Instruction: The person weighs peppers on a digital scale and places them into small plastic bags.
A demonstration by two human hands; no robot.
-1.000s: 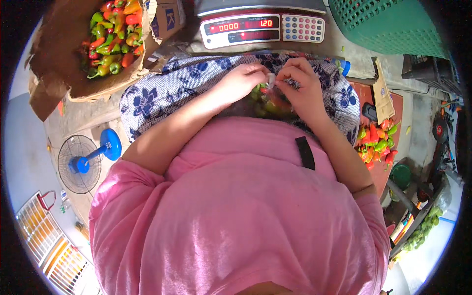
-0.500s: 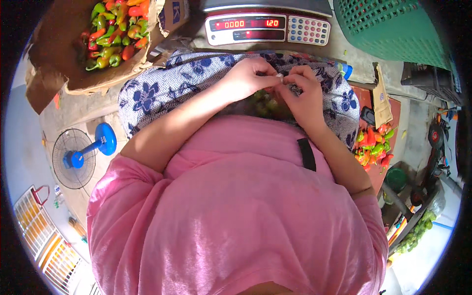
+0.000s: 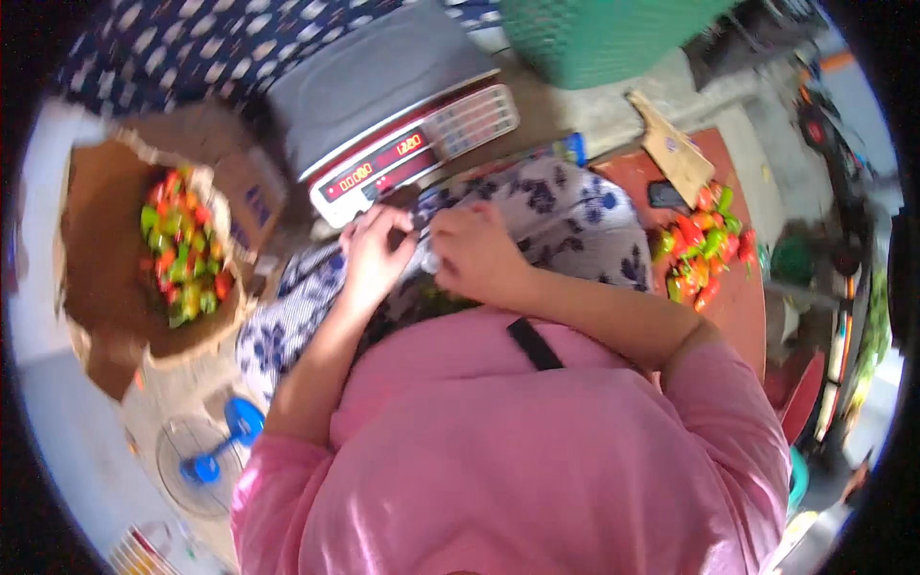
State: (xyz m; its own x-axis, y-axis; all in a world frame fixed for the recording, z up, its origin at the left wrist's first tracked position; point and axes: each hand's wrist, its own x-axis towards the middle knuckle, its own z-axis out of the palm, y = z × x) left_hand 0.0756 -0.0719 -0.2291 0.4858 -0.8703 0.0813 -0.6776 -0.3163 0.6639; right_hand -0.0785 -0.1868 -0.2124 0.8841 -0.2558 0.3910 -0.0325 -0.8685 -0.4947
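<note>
A clear plastic bag with green things inside, probably peppers, rests on my lap against the pink shirt. My right hand is closed on the gathered whitish top of the bag. Beside it on the left, my left hand has its fingers curled toward the thumb; blur hides what lies between them. Both hands are over the white cloth with dark blue flowers on my lap. Just beyond the left hand stands a digital scale with red lit digits and a bare grey platform.
A torn cardboard box of red and green peppers stands at left, above a blue fan. On a reddish board at right lie more peppers, a dark phone-like object and a cardboard piece. A green basket stands beyond.
My view has turned, so the scale appears farther left and tilted. My hands have moved left toward the scale and slightly apart, the left one no longer meeting the right at the bag's top.
</note>
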